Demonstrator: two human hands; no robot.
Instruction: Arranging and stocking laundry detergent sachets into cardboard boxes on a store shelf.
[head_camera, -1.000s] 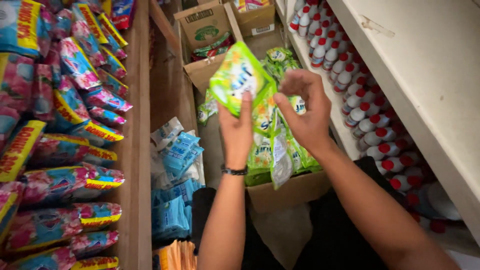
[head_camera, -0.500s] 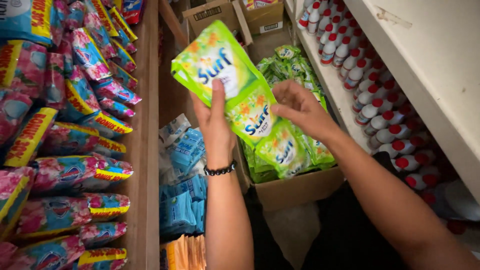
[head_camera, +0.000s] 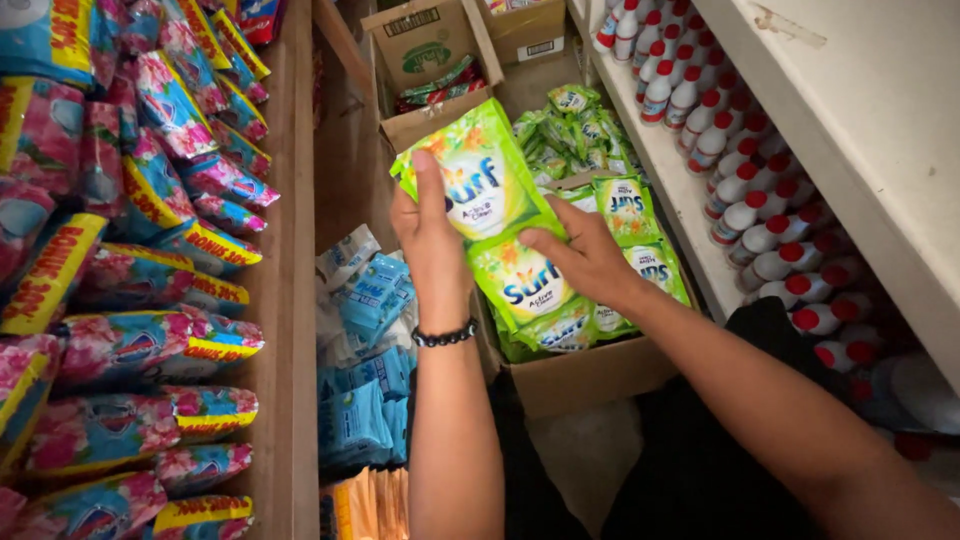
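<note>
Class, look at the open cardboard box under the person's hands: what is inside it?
The cardboard box holds green sachets, some joined in a strip that the left hand lifts and the right hand touches. Its bottom and lower layers are covered.

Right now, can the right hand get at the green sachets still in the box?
Probably yes. The right hand already rests on the sachet strip, right above the open box, with nothing covering the sachets there.

Green sachets (head_camera: 480, 185): glossy plastic film, crinkled. Box (head_camera: 590, 375) under them: matt brown cardboard. Pink-blue packs (head_camera: 130, 340) on the left: shiny plastic. Shelf edge (head_camera: 285, 300): bare matt wood. Bottles (head_camera: 750, 215): smooth white plastic, red caps.
</note>
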